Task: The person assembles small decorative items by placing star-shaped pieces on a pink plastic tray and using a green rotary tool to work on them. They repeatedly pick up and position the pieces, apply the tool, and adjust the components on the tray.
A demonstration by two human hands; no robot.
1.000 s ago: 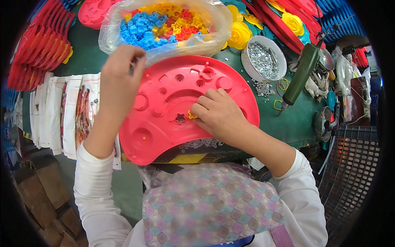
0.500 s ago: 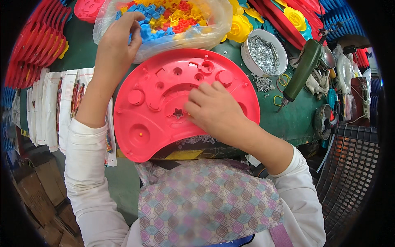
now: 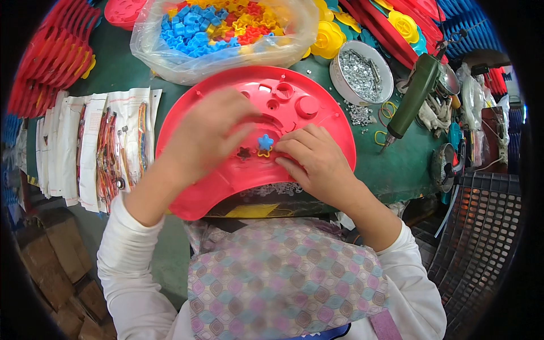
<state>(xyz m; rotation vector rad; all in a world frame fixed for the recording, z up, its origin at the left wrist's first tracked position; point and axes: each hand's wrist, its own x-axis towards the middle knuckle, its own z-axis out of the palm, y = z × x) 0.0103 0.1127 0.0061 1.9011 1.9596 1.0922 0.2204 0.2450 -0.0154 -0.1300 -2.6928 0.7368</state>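
A large red crescent-shaped plastic panel [image 3: 215,192] lies in front of me, with round recesses, posts and a star-shaped hole [image 3: 244,153]. A small blue star piece [image 3: 264,141] rests near its middle, partly over a yellow star piece [image 3: 264,153]. My right hand [image 3: 317,161] is just right of both stars, fingers bent, thumb apart, fingertips at or very close to their edge. Blurred by motion, my left hand [image 3: 209,133] hovers over the panel's left half; whether anything is in its fingers is not visible.
Behind the panel stands a clear plastic bag [image 3: 170,71] of blue, yellow and red stars. A white bowl of screws [image 3: 362,96], loose screws and a green electric screwdriver [image 3: 416,96] are at right. Paper-backed packs [image 3: 90,153] line the left; a black crate [image 3: 481,226] sits lower right.
My left hand has come down from the bag to the panel. My right hand has shifted slightly right and down; blue and yellow stars now show beside it.
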